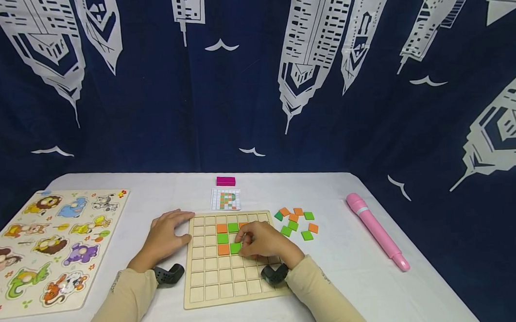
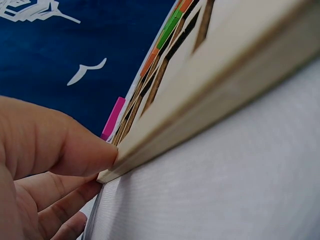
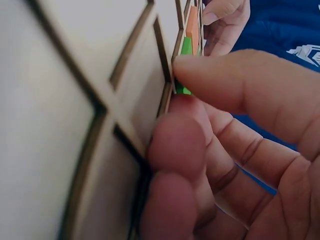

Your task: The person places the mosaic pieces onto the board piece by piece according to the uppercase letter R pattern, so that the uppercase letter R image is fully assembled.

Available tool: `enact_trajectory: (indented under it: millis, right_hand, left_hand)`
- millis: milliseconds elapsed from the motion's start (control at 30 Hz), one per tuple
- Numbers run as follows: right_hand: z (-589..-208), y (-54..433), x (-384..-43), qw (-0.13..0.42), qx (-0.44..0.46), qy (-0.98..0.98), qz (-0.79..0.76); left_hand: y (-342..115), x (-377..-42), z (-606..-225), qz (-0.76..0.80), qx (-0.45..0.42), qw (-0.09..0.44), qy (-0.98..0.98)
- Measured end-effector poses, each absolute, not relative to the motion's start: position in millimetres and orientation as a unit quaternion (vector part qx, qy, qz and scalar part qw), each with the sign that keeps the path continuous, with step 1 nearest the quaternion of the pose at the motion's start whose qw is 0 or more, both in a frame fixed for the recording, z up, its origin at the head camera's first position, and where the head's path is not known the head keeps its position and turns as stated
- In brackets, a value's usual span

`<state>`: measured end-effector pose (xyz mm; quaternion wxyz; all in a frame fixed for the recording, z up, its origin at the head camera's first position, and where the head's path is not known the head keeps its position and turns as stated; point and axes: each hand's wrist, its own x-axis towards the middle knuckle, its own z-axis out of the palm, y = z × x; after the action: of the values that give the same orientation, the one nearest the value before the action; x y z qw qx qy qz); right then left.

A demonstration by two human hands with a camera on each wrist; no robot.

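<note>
A wooden grid board (image 1: 204, 300) lies on the table, with orange and green square tiles set in some of its upper cells. My left hand (image 1: 163, 239) rests at the board's far left corner, its thumb (image 2: 90, 155) touching the side edge and its fairly straight fingers at the corner. Over the middle of the grid, my right hand (image 1: 264, 239) has curled fingers, and its thumb and index finger pinch a green tile (image 3: 185, 90) at a cell. Another orange tile (image 1: 223, 250) sits just left of that green one. The right fingers partly hide the top row of tiles.
Several loose orange and green tiles (image 1: 307, 235) lie right of the board. Behind it are a pattern card (image 1: 226, 199) and a magenta block (image 1: 226, 181). An animal puzzle board (image 1: 84, 267) lies at left, a pink pen-like stick (image 1: 377, 232) at right.
</note>
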<state>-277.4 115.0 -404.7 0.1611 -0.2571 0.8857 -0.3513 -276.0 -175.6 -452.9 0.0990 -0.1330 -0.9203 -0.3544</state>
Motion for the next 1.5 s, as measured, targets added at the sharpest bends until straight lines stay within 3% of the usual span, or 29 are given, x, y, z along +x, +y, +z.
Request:
enact_trajectory:
  millis: [300, 700, 1500]
  right_hand:
    - [-406.2, 131.8, -279.7, 0.176, -0.263, 0.852, -0.416]
    - [-406.3, 179.6, -287.3, 0.154, -0.228, 0.809, -0.520]
    - [-421.4, 299.3, -290.7, 0.008, -0.092, 0.817, -0.569]
  left_hand:
    - [-175.5, -277.1, -454.3, -0.353, -0.126, 0.094, -0.922]
    - [-176.1, -277.2, -454.3, -0.351, -0.125, 0.091, -0.923]
    - [-177.3, -277.9, -455.5, -0.350, -0.133, 0.102, -0.922]
